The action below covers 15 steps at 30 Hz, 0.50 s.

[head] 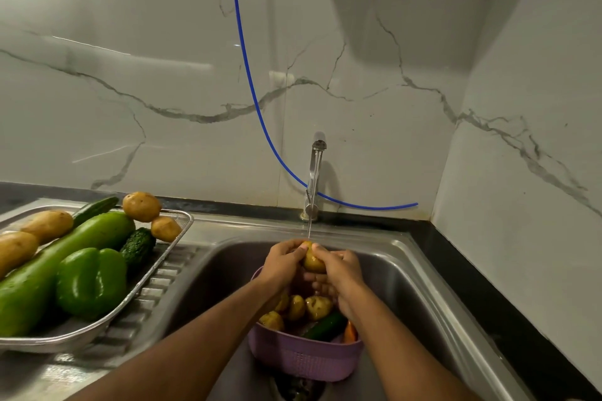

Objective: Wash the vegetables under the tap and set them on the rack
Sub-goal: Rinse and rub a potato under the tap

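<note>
Potato [313, 262] gripped between my left hand [282, 262] and right hand [338, 270], under thin water from tap [313, 179], above purple basket [304, 358] in sink [407, 270] (more potatoes inside), rack [169, 257] at left with washed vegetables, green pepper [91, 282].
</note>
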### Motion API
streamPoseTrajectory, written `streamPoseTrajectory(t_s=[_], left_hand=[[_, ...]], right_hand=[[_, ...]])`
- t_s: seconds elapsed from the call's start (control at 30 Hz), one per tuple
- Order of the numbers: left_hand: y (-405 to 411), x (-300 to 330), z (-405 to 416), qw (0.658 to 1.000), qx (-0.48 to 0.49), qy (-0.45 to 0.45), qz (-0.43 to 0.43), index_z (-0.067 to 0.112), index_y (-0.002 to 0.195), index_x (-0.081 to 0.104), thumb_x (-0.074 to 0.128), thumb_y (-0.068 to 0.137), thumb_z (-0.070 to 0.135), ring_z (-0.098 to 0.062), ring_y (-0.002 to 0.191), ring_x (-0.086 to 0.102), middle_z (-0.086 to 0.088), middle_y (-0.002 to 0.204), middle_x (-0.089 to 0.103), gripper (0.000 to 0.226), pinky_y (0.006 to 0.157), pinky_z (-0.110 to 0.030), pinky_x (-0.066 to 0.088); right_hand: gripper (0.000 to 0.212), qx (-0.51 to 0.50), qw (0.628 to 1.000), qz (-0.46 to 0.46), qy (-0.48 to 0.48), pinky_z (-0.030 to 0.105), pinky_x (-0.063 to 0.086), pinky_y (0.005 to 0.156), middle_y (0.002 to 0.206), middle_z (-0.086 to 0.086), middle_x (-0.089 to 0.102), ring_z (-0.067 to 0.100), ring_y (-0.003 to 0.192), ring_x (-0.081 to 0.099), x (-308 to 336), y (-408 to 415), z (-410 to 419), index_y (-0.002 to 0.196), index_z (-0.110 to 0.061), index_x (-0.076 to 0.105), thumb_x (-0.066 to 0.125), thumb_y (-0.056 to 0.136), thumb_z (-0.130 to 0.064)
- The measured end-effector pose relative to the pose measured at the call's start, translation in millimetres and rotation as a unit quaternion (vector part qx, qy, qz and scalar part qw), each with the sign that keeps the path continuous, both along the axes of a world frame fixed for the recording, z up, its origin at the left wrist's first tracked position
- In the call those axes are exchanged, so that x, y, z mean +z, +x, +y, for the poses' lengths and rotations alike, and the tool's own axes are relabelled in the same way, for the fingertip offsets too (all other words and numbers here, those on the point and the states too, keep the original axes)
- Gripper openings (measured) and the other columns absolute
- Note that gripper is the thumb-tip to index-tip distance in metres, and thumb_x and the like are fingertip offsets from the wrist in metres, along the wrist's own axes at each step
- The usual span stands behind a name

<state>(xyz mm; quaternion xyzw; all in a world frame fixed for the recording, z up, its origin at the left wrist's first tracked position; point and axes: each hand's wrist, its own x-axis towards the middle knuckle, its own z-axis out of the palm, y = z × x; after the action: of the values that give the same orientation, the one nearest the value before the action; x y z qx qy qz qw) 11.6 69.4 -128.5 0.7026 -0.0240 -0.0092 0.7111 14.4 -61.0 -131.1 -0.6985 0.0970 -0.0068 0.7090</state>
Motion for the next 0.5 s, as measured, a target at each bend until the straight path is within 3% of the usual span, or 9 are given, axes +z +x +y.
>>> streamPoseTrajectory(t_s=[0.07, 0.23, 0.37, 0.5], left_hand=[[2, -1, 2, 0.999, 0.009, -0.004, 0.039, 0.011, 0.123, 0.068, 0.048, 0.108, 0.017, -0.022, 0.100, 0.073, -0.012, 0.109, 0.073, 0.026, 0.077, -0.030, 0.062], [3, 0, -5, 0.999, 0.016, 0.005, 0.049, 0.014, 0.116, 0.069, 0.044, 0.109, 0.023, -0.022, 0.101, 0.071, -0.010, 0.107, 0.072, 0.028, 0.087, -0.034, 0.060], [5, -1, -12, 0.997, 0.068, 0.006, 0.026, 0.017, 0.109, 0.070, 0.043, 0.110, 0.029, -0.023, 0.106, 0.068, -0.009, 0.106, 0.071, 0.030, 0.098, -0.040, 0.056], [1, 6, -3, 0.996, 0.013, -0.070, 0.051, 0.016, 0.120, 0.069, 0.043, 0.110, 0.028, -0.024, 0.101, 0.073, -0.013, 0.110, 0.073, 0.031, 0.078, -0.033, 0.062]], right_hand=[[0.032, 0.020, 1.000, 0.022, 0.008, 0.040, 0.063, 0.073, 0.086, 0.014, 0.078, 0.024, 0.073, 0.078, -2, -2, 2, 0.113, -0.012, 0.051, 0.071, 0.096, -0.031], [0.032, 0.062, 0.998, 0.019, 0.020, 0.040, 0.064, 0.070, 0.103, 0.017, 0.075, 0.029, 0.081, 0.079, -5, 1, -1, 0.126, -0.014, 0.056, 0.067, 0.099, -0.028], [0.032, 0.090, 0.994, -0.036, -0.057, 0.027, 0.061, 0.061, 0.110, 0.006, 0.069, 0.022, 0.087, 0.075, -2, -2, 5, 0.133, -0.020, 0.058, 0.061, 0.102, -0.029], [0.041, 0.049, 0.996, -0.064, -0.046, 0.029, 0.063, 0.064, 0.114, 0.009, 0.069, 0.024, 0.085, 0.077, -4, 2, 9, 0.142, -0.024, 0.057, 0.063, 0.102, -0.027]])
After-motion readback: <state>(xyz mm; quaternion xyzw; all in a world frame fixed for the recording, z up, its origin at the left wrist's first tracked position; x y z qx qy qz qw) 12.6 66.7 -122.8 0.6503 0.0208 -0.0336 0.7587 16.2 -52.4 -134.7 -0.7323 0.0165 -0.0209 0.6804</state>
